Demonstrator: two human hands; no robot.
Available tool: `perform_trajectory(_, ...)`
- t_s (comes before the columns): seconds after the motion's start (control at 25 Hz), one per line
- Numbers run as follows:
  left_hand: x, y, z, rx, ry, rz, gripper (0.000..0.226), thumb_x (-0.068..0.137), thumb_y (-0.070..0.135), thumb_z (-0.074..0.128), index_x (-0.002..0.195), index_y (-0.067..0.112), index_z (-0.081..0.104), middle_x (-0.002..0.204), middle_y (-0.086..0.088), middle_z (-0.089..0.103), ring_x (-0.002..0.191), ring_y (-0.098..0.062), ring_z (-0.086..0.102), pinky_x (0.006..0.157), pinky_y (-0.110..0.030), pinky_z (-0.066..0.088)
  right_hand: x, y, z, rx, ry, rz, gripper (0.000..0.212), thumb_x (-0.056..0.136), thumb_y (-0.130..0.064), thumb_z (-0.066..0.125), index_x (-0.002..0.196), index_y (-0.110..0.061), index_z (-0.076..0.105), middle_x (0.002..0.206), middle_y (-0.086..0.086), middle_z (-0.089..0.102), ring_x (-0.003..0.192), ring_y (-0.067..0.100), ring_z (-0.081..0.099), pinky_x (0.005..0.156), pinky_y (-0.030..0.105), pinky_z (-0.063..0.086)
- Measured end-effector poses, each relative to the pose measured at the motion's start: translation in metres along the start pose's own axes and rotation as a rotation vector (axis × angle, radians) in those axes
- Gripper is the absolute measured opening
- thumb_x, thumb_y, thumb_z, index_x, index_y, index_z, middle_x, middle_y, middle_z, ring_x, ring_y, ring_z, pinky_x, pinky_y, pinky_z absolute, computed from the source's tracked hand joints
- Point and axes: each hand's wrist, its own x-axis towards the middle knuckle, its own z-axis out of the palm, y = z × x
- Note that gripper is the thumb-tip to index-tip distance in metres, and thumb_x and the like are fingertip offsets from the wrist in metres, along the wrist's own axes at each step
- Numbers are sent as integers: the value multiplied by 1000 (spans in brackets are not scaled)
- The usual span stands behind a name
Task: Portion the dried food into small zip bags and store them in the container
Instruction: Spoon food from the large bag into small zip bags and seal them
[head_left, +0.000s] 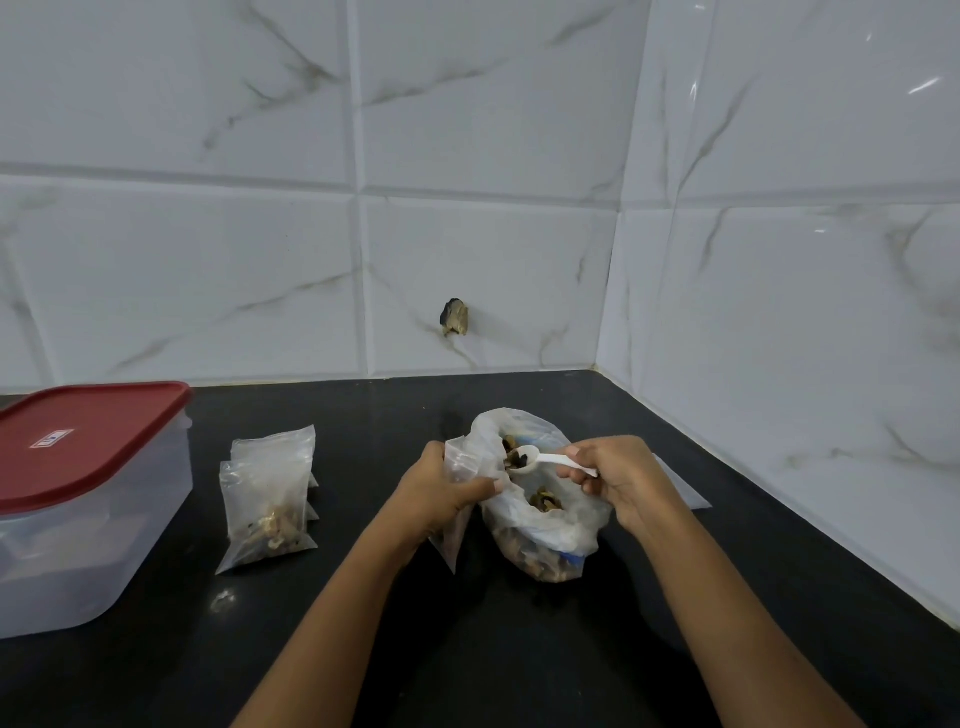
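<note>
While the spoon (543, 459) is being pinched by right hand (621, 480), zip bag (461, 458) is being gripped just left by left hand (441, 496).

Left hand (448, 493), right hand (621, 480) — close together, fingers (571, 474) curled.

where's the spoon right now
Head view, right of centre: the spoon is held by the right hand, its bowl over the mouth of the big bag.

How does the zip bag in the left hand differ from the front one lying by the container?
The held zip bag looks empty; the front counter bag contains dried pieces. The left hand grips the held zip bag; the front counter bag lies untouched. Both are small and clear.
</note>
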Motion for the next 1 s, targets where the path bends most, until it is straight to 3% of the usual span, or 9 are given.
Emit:
perform_trajectory(0.16,-2,4,0,61,45,110,55,73,33,76,116,16,44,111,3,55,98,-12,54,68,-17,43,-7,-1,-13,38,4,-26,21,93,0,45,92,5,65,66,11,61,53,11,46,48,17,37)
perform_trajectory(0.44,-5,11,0,137,26,178,53,68,38,79,106,20,46,103,9,55,87,-1,53,63,-14,41,-15,-7,-24,183,-77,-62,21,92,3,45,100,8,64,69,12,64,56,10,49,45,14,41)
perform_trajectory(0.6,-4,12,0,195,37,181,52,68,40,78,105,21,47,105,7,55,92,-9,55,67,-16,44,-26,-22,-24,196,-146,-110,19,92,1,48,91,3,67,64,9,65,55,9,49,44,13,42)
perform_trajectory(0.72,-4,12,-1,202,43,170,56,68,40,78,111,18,49,109,4,56,96,-11,56,71,-19,46,-37,-31,-15,139,-203,-152,19,91,1,49,84,1,67,64,9,64,52,9,49,44,12,42)
perform_trajectory(0.88,-4,11,1,176,32,172,57,68,39,78,113,17,49,109,2,57,93,-11,56,70,-19,45,-45,-29,0,-14,-257,-218,17,91,0,51,93,3,68,66,10,64,50,7,51,45,14,41)
perform_trajectory(1.0,-4,10,1,150,44,184,51,68,39,79,103,17,48,99,3,57,82,-9,55,68,-20,45,-47,-24,9,-260,-219,-416,16,90,-7,56,93,-7,72,70,8,67,57,8,55,51,15,44)
